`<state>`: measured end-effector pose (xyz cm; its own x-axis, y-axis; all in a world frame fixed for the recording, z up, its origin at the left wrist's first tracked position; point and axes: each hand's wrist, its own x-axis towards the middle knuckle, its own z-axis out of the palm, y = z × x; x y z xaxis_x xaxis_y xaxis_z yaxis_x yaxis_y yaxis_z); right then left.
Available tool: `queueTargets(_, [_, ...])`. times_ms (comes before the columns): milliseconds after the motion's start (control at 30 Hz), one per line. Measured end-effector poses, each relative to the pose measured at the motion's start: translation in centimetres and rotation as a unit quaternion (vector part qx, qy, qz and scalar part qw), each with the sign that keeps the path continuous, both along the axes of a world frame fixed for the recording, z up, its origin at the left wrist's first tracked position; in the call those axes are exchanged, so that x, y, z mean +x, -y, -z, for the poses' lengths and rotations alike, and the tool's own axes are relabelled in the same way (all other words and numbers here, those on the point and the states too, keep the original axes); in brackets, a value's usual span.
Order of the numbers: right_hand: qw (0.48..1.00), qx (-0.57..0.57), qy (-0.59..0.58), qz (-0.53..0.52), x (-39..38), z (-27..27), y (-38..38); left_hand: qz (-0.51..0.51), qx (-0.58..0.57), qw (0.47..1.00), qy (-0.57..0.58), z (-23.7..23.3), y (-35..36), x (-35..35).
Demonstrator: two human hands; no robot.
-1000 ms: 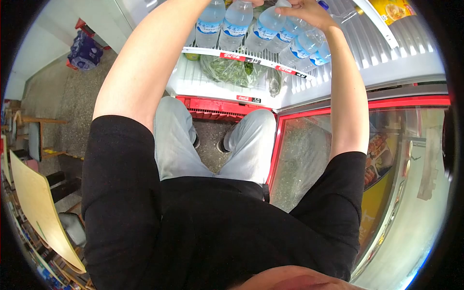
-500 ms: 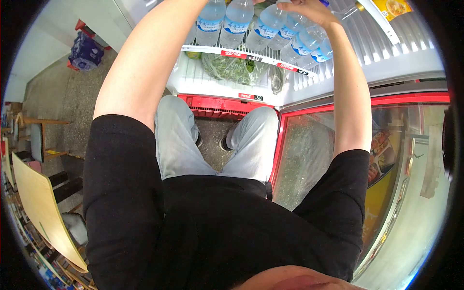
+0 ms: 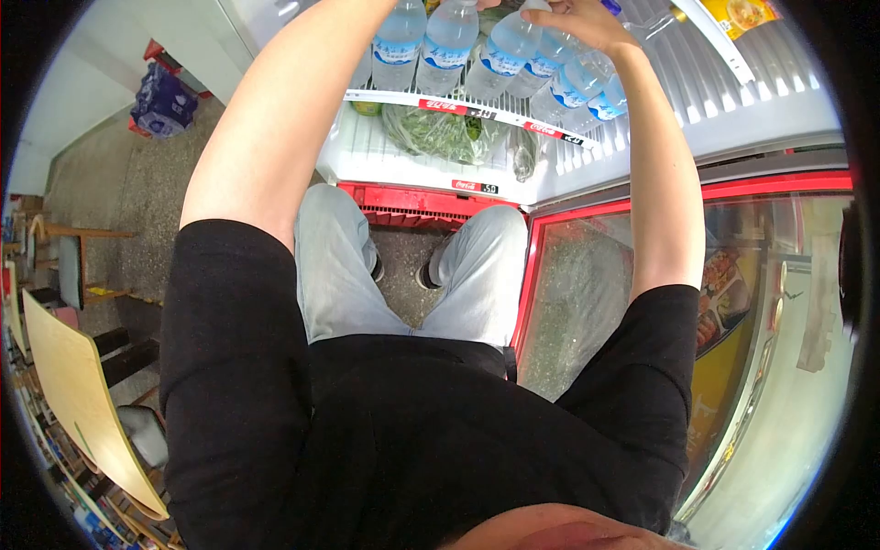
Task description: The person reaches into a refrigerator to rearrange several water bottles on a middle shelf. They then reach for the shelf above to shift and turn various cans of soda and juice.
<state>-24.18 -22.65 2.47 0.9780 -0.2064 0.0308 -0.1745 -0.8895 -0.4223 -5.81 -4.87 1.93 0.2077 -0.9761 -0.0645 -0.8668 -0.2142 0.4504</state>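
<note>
The right hand [image 3: 583, 20] is raised at 12 o'clock, its fingers curled shut around the cap end of a water bottle [image 3: 548, 53], which leans on the upper fridge shelf [image 3: 477, 112] rather than standing straight. Toward 9 o'clock from that hand, a row of water bottles [image 3: 447, 41] already stands upright behind the shelf's front rail. Toward 4 o'clock two more bottles [image 3: 596, 96] tilt against each other, so by the look of it that end of the shelf is not yet squared up. Both arms reach up and forward, elbows nearly straight. The left arm [image 3: 275, 119] runs out of frame at 12 o'clock, so the left hand is hidden and I cannot tell its state. Below the shelf, at 7 o'clock from the right hand, lies a bag of leafy greens [image 3: 440, 133]. The glass fridge door [image 3: 596, 293] stands open at 3 o'clock.
</note>
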Motion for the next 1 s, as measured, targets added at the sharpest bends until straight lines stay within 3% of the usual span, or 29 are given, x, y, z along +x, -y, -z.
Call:
queueTargets(133, [0.998,0.048,0.044,-0.025,-0.2,0.6,0.6,0.000,-0.007,1.000,-0.019,0.2,0.3,0.0])
queueTargets(633, [0.991,0.125,0.028,-0.041,-0.2,0.7,0.8,-0.001,-0.009,1.000,-0.015,0.2,0.2,-0.2])
queueTargets(1000, [0.997,0.068,-0.001,-0.022,-0.4,-0.1,0.5,0.009,-0.005,1.000,-0.008,0.1,0.2,0.0])
